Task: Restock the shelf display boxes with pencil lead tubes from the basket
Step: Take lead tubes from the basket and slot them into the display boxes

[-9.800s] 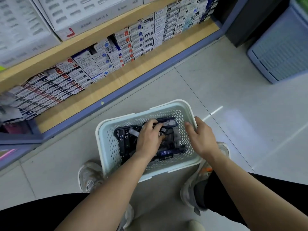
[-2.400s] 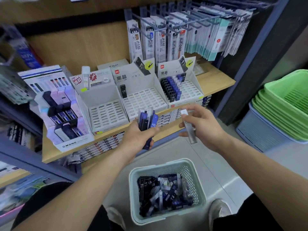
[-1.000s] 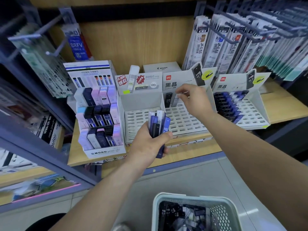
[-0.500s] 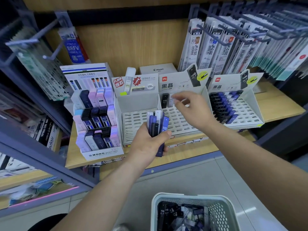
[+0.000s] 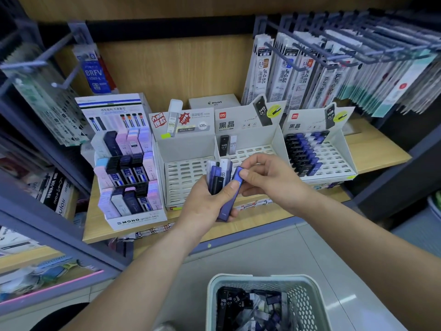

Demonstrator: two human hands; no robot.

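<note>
My left hand (image 5: 205,206) grips a bunch of lead tubes (image 5: 218,175), blue, black and clear, in front of the shelf. My right hand (image 5: 267,177) pinches the top of one blue tube (image 5: 231,194) at the bunch's right side. Behind the hands stand three white display boxes: an empty left box (image 5: 183,149), a middle box (image 5: 253,142) with two tubes upright at its back left, and a right box (image 5: 334,154) with rows of black and blue tubes. The pale basket (image 5: 307,302) of loose tubes sits on the floor below.
A tiered MONO lead display (image 5: 128,177) stands left of the boxes on the wooden shelf (image 5: 379,151). Refill packs (image 5: 310,68) hang on pegs above right, and more packs (image 5: 43,99) hang at the left. A grey shelf frame (image 5: 47,230) juts out at lower left.
My right hand has come back from the middle box, where a clear tube now stands beside the black one, and has taken hold of a blue tube in my left hand's bunch.
</note>
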